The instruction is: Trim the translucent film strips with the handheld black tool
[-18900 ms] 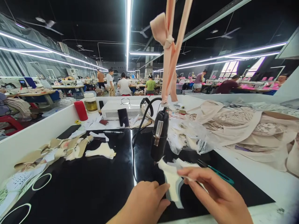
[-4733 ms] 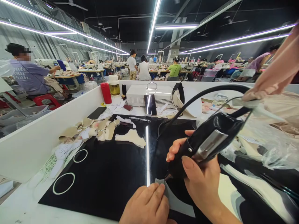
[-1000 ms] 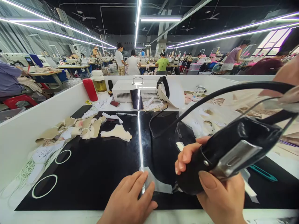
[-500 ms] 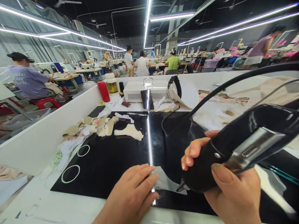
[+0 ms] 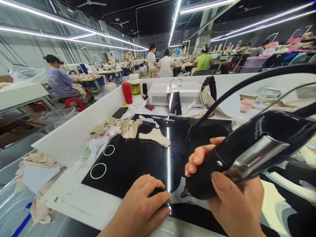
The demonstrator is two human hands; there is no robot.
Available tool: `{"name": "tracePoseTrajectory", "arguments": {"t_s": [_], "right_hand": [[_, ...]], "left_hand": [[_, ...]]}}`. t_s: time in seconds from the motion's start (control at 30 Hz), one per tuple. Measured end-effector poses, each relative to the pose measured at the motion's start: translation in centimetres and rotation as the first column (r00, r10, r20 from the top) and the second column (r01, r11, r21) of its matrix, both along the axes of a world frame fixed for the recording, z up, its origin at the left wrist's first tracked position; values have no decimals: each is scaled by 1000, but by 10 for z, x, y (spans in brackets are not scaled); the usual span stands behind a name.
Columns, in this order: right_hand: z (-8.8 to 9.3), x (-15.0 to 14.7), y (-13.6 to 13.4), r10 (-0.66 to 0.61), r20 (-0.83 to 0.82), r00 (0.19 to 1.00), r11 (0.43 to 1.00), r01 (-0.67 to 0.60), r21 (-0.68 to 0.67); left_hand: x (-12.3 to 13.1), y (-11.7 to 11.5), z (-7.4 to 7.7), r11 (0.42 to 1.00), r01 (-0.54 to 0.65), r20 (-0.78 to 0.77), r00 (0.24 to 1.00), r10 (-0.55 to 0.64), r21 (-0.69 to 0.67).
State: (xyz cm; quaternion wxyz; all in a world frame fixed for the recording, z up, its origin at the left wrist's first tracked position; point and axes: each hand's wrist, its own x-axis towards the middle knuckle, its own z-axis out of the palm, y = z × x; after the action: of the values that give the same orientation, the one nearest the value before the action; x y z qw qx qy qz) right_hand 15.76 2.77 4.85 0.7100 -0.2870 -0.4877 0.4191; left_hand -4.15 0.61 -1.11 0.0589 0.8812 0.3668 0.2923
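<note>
My right hand (image 5: 237, 204) is wrapped around a black corded hand tool (image 5: 249, 154) with a metal switch lever on its side. The tool's narrow tip (image 5: 184, 193) points down and left, over a thin translucent grey piece (image 5: 178, 197) on the glossy black mat (image 5: 138, 164). Whether the tip touches the piece I cannot tell. My left hand (image 5: 145, 204) is beside the piece's left edge, palm down, its fingers apart and slightly bent, holding nothing. A cream fabric piece (image 5: 155, 136) lies farther back on the mat.
Behind the mat stand a white vented box (image 5: 158, 93), a phone (image 5: 174, 102), a red bottle (image 5: 127, 93) and a jar (image 5: 134, 86). Fabric scraps (image 5: 129, 127) and white rings (image 5: 98, 171) lie left. A low white wall (image 5: 74, 135) borders the table. The tool's cable (image 5: 237, 90) arches right.
The view has turned left, so the table things appear farther right. My left fingers are more bent and spread than before. The tool stays in my right hand, its tip near the grey piece.
</note>
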Motion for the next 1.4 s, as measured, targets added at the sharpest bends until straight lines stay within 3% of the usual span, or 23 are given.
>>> {"name": "tracePoseTrajectory", "arguments": {"t_s": [0.27,0.7,0.93,1.4], "right_hand": [[-6,4,-2,-1,34,999,1000,1,-10],[-8,4,-4,6,46,999,1000,-5,-16],[-8,3,-4,13,51,999,1000,-12,-16],[-8,4,-6,17,40,999,1000,-17,-3]], "left_hand": [[-4,-2,0,993,31,-33,999,-27,114],[-10,-1,0,996,8,-25,1000,-6,90],[-8,-2,2,982,29,-91,996,-12,184],[-15,-7,-3,983,41,-87,996,-26,177]]}}
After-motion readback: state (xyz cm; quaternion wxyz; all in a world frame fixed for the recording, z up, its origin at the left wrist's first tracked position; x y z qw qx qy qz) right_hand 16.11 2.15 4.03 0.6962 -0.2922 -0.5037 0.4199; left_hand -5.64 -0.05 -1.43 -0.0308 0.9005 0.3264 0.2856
